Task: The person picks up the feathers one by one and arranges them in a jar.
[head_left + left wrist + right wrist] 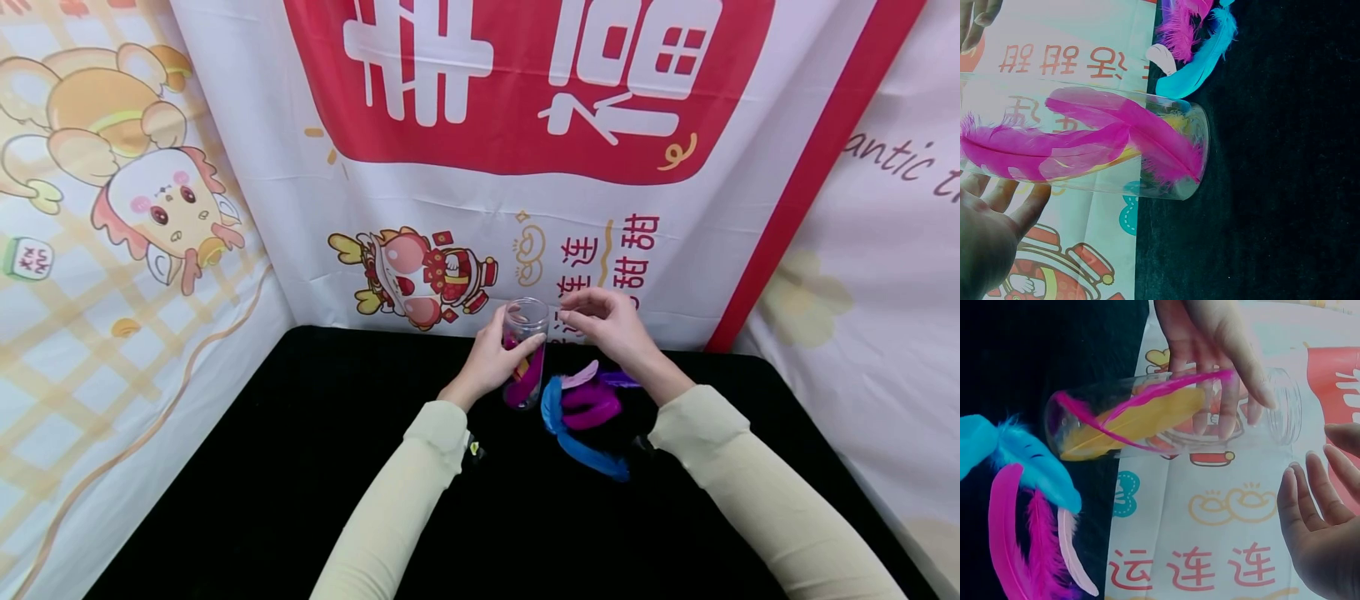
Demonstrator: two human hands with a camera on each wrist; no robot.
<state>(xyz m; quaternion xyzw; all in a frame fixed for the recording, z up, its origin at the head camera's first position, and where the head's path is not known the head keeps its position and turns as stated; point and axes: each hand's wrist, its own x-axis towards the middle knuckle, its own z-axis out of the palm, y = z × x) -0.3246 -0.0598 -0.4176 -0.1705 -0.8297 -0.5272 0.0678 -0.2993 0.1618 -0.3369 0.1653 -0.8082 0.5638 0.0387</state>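
My left hand (489,357) grips a clear jar (528,313) round its upper part, near the back edge of the black table. Inside the jar lie magenta feathers (1041,150) and a yellow feather (1160,419). The jar's mouth has no lid on it. Just to the right of that mouth is my right hand (613,327), its fingers loosely bent with nothing between them in the right wrist view. Below the right hand, loose feathers lie on the table: blue (588,457), magenta (596,408), pale pink (581,375) and purple (618,380).
A black cloth (337,467) covers the table. Behind it hangs a white curtain (300,242) with red print and a cartoon figure (420,275). Patterned fabric walls (150,350) close in the left and right sides.
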